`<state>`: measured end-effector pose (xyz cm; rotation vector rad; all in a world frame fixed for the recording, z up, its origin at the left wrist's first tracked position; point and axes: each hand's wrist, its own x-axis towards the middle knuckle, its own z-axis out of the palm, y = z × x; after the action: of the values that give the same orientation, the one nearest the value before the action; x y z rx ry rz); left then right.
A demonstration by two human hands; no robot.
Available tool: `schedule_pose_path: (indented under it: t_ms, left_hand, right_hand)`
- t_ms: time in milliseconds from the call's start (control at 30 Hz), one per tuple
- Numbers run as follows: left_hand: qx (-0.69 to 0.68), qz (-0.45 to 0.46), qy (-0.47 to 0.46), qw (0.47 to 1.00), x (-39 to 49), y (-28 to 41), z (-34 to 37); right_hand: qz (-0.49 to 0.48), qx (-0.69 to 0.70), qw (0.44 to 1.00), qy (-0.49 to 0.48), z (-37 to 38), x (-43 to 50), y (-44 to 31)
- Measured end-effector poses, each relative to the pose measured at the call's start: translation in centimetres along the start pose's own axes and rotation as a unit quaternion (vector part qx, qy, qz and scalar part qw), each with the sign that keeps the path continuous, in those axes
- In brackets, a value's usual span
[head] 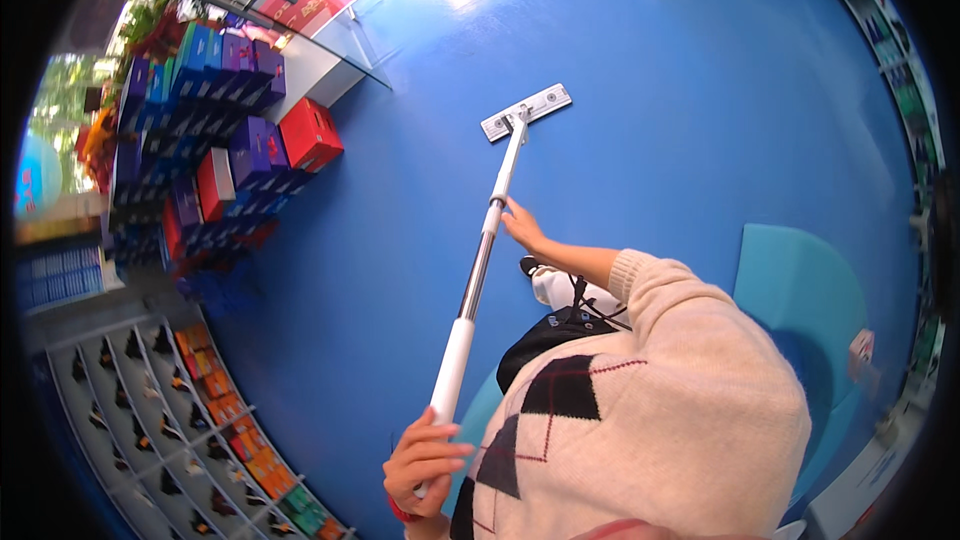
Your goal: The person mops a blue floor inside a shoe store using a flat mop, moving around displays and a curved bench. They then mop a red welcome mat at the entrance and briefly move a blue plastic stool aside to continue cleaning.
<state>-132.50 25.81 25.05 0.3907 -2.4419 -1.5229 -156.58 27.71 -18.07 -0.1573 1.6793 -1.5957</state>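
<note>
A flat mop (469,270) with a white and chrome telescopic handle slants across the blue floor. Its rectangular grey-white head (526,112) lies on the floor in the upper middle, with no cloth visible on the top side. My left hand (426,461) is closed around the lower white end of the handle. Higher up the pole, near the white collar, my right hand (523,226) touches the side of the shaft with its fingers extended; whether it grips the shaft is unclear.
Stacked purple, blue and red boxes (311,136) stand at left by a glass panel (352,41). Shoe shelves (142,397) fill the lower left. A curved teal seat (787,277) is at my right, with more shelving (892,67) along the right rim.
</note>
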Motion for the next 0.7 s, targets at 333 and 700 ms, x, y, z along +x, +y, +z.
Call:
schedule_pose_path:
  t_ms: [333, 700]
  left_hand:
    - [-0.076, -0.547, 0.315, 0.772, -17.0, -1.1, 19.1]
    - [-0.027, -0.551, 0.292, 0.781, -17.7, -7.8, 25.9]
  right_hand:
    - [0.447, 0.065, 0.888, -0.084, -1.9, -5.9, 8.3]
    - [0.38, -0.068, 0.92, -0.061, -5.8, -1.8, 12.6]
